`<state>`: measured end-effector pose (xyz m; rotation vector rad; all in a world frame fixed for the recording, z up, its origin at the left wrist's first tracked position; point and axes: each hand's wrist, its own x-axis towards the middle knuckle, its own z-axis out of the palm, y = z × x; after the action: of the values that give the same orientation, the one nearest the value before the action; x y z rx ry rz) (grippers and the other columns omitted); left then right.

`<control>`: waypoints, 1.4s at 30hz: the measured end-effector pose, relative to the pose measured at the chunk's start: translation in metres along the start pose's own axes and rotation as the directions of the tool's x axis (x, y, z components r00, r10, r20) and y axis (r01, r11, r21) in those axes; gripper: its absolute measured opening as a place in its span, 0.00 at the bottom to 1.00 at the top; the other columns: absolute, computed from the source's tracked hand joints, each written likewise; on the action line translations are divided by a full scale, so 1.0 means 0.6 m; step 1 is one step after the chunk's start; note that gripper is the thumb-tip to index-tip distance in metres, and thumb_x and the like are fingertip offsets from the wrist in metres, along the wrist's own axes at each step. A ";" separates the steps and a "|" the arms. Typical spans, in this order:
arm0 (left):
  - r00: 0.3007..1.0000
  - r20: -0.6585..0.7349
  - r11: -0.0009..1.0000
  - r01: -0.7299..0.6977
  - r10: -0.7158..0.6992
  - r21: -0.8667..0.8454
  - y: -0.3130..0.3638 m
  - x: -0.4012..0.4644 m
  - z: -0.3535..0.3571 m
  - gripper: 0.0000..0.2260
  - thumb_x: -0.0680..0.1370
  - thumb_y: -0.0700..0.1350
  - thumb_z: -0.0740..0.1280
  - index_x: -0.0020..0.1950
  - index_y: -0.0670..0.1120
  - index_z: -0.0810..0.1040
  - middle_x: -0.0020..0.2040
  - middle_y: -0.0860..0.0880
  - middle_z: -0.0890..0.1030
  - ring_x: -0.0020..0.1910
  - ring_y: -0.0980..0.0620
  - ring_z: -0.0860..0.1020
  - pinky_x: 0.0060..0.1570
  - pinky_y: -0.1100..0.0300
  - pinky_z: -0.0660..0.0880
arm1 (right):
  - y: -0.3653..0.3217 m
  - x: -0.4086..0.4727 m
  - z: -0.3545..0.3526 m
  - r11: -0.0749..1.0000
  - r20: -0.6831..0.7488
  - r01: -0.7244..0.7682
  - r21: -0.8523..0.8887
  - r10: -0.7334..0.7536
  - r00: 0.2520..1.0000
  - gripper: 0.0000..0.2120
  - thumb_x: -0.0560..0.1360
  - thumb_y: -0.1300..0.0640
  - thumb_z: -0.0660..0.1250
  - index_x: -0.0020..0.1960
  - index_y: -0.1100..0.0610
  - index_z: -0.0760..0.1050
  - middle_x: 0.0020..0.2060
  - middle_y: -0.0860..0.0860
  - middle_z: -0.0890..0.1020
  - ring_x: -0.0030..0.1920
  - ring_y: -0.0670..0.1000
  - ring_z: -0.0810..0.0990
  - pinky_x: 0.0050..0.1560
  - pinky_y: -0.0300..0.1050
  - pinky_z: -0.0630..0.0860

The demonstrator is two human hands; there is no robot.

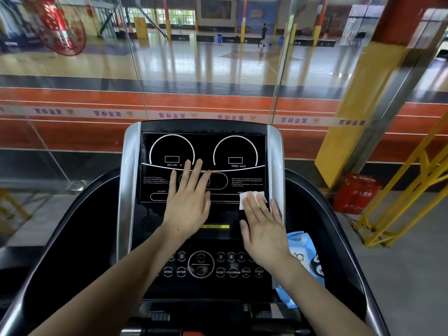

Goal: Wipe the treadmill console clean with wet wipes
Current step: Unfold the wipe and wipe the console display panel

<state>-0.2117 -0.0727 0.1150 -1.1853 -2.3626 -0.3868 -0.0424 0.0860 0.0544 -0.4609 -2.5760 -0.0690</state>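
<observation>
Head view: glossy black treadmill console (pixel 203 146) stands upright, long axis vertical; flat right hand (pixel 263 229) presses a crumpled white wet wipe (pixel 244 198); left hand (pixel 188 200) rests flat, fingers spread.

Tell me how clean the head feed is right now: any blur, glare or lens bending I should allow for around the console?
Head view: console panel and both hands sharp, left hand flat on the display, right hand pressing the wet wipe; glass wall ahead carries reflections, the upper corners smear; wide-angle lens bows the treadmill's side rails.
</observation>
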 end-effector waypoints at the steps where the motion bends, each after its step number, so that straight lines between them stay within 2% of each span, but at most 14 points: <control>1: 1.000 0.002 1.000 0.005 -0.005 0.006 -0.003 -0.006 0.000 0.26 0.84 0.50 0.55 0.82 0.47 0.63 0.86 0.45 0.55 0.86 0.42 0.49 0.83 0.36 0.50 | -0.011 0.000 0.002 1.000 0.001 0.012 0.012 -0.012 1.000 0.28 0.85 0.47 0.52 0.82 0.58 0.63 0.82 0.52 0.64 0.83 0.54 0.60 0.84 0.59 0.51; 5: 1.000 0.010 1.000 0.016 -0.016 0.024 -0.019 -0.033 -0.002 0.26 0.84 0.52 0.51 0.81 0.46 0.64 0.86 0.45 0.56 0.86 0.42 0.49 0.82 0.36 0.50 | -0.041 0.010 0.007 0.993 -0.049 0.117 0.020 -0.116 0.992 0.24 0.82 0.54 0.60 0.78 0.58 0.71 0.77 0.52 0.74 0.79 0.53 0.69 0.82 0.58 0.56; 8: 0.999 0.026 0.999 0.028 -0.029 0.032 -0.027 -0.052 -0.005 0.26 0.84 0.52 0.50 0.81 0.46 0.64 0.86 0.45 0.55 0.86 0.43 0.48 0.82 0.35 0.50 | -0.028 0.020 0.000 0.992 -0.091 0.125 0.001 -0.124 0.988 0.21 0.80 0.58 0.61 0.71 0.55 0.79 0.70 0.49 0.81 0.73 0.50 0.77 0.79 0.57 0.59; 13: 0.998 0.044 0.998 0.044 -0.046 0.039 -0.039 -0.072 -0.006 0.26 0.84 0.52 0.50 0.81 0.46 0.64 0.86 0.44 0.56 0.86 0.41 0.50 0.82 0.35 0.52 | -0.006 0.010 -0.009 0.997 -0.193 0.063 0.038 -0.054 0.980 0.15 0.77 0.60 0.74 0.63 0.54 0.84 0.63 0.47 0.85 0.67 0.50 0.82 0.69 0.51 0.66; 17: 0.998 0.039 0.999 0.047 -0.048 0.025 -0.050 -0.081 -0.009 0.26 0.84 0.52 0.51 0.81 0.47 0.64 0.86 0.44 0.56 0.86 0.42 0.49 0.82 0.35 0.52 | -0.008 0.019 -0.003 0.999 -0.224 0.031 0.042 -0.021 0.974 0.13 0.72 0.65 0.78 0.56 0.56 0.87 0.58 0.49 0.88 0.61 0.54 0.85 0.63 0.50 0.68; 20: 0.998 0.043 0.998 0.053 -0.054 0.015 -0.069 -0.086 -0.013 0.26 0.84 0.52 0.50 0.82 0.47 0.63 0.87 0.45 0.54 0.86 0.43 0.47 0.83 0.36 0.51 | -0.035 0.031 0.007 0.996 -0.217 0.050 0.071 -0.033 0.976 0.15 0.70 0.66 0.81 0.55 0.58 0.87 0.57 0.52 0.88 0.58 0.57 0.86 0.63 0.50 0.69; 24: 0.995 0.054 0.997 0.082 -0.082 0.005 -0.104 -0.104 -0.026 0.27 0.84 0.52 0.50 0.82 0.47 0.63 0.87 0.45 0.53 0.86 0.43 0.47 0.83 0.36 0.51 | -0.081 0.055 0.018 0.987 -0.141 0.095 0.132 -0.076 0.987 0.18 0.67 0.69 0.82 0.55 0.59 0.87 0.57 0.54 0.88 0.56 0.57 0.86 0.62 0.52 0.78; 28: 0.991 0.055 0.993 0.120 -0.120 0.006 -0.155 -0.138 -0.040 0.26 0.85 0.52 0.51 0.82 0.47 0.63 0.87 0.45 0.53 0.86 0.43 0.47 0.82 0.35 0.51 | -0.151 0.079 0.014 0.972 -0.104 0.123 0.199 -0.104 0.989 0.20 0.66 0.75 0.77 0.55 0.61 0.85 0.55 0.55 0.86 0.52 0.59 0.84 0.57 0.56 0.81; 30: 0.988 0.056 0.990 0.144 -0.144 0.003 -0.181 -0.156 -0.048 0.25 0.85 0.51 0.53 0.82 0.46 0.63 0.87 0.45 0.53 0.86 0.43 0.46 0.83 0.36 0.50 | -0.190 0.096 0.011 0.973 -0.073 0.105 0.208 -0.092 0.993 0.19 0.64 0.78 0.74 0.51 0.61 0.83 0.50 0.55 0.83 0.49 0.60 0.82 0.53 0.55 0.81; 34: 0.979 0.081 0.983 0.185 -0.186 0.015 -0.232 -0.188 -0.072 0.27 0.84 0.52 0.50 0.83 0.47 0.61 0.87 0.45 0.52 0.86 0.43 0.45 0.83 0.37 0.47 | -0.270 0.137 0.024 0.966 -0.029 0.160 0.203 -0.157 0.987 0.18 0.63 0.78 0.74 0.46 0.59 0.80 0.46 0.54 0.83 0.47 0.58 0.81 0.52 0.52 0.77; 39: 0.973 0.081 0.976 0.217 -0.217 0.010 -0.288 -0.222 -0.097 0.28 0.82 0.52 0.52 0.82 0.47 0.63 0.86 0.44 0.54 0.86 0.41 0.48 0.82 0.35 0.52 | -0.379 0.176 0.039 0.952 0.014 0.232 0.200 -0.240 0.971 0.18 0.67 0.74 0.74 0.54 0.61 0.86 0.48 0.56 0.86 0.50 0.61 0.83 0.54 0.54 0.79; 42: 0.973 0.079 0.976 0.219 -0.218 -0.001 -0.309 -0.238 -0.104 0.27 0.83 0.52 0.51 0.82 0.46 0.66 0.86 0.44 0.56 0.86 0.42 0.49 0.82 0.36 0.52 | -0.417 0.195 0.034 0.947 0.054 0.231 0.223 -0.249 0.967 0.20 0.67 0.75 0.71 0.55 0.61 0.87 0.47 0.58 0.85 0.49 0.62 0.82 0.55 0.57 0.79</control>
<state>-0.2698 -0.3060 0.0859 -0.9622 -2.5721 -0.4311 -0.2308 -0.1102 0.1055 -0.0689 -2.6694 0.1454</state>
